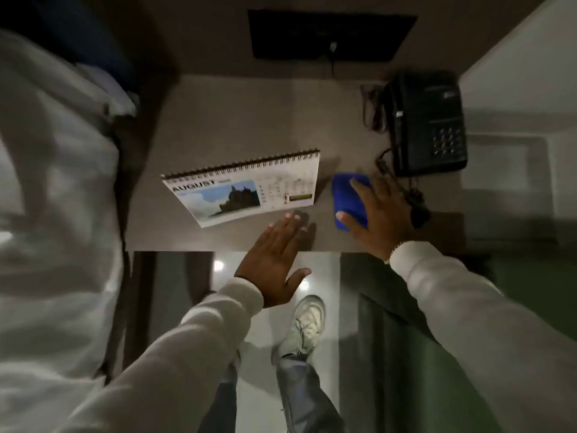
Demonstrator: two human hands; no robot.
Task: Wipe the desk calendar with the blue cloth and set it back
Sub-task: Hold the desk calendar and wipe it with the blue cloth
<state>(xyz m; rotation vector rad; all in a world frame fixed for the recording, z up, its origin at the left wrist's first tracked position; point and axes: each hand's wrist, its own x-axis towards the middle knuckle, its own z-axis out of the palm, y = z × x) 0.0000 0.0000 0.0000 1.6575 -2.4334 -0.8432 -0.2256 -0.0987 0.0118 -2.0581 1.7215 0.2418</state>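
Note:
A spiral-bound desk calendar (pixel 249 189) showing AUGUST and a building photo stands on the small grey table (pixel 224 120), left of centre. To its right lies a folded blue cloth (pixel 348 196). My right hand (pixel 379 210) rests on top of the cloth with fingers spread, thumb at its near edge; whether it grips the cloth I cannot tell. My left hand (pixel 276 260) hovers flat and open over the table's front edge, just below the calendar's right corner, holding nothing.
A black desk telephone (pixel 426 123) with tangled cords sits at the table's right rear. A dark wall panel (pixel 331 34) with a cable hangs behind. White bedding (pixel 53 182) lies at the left. My shoe (pixel 304 323) stands on the pale floor below the table edge.

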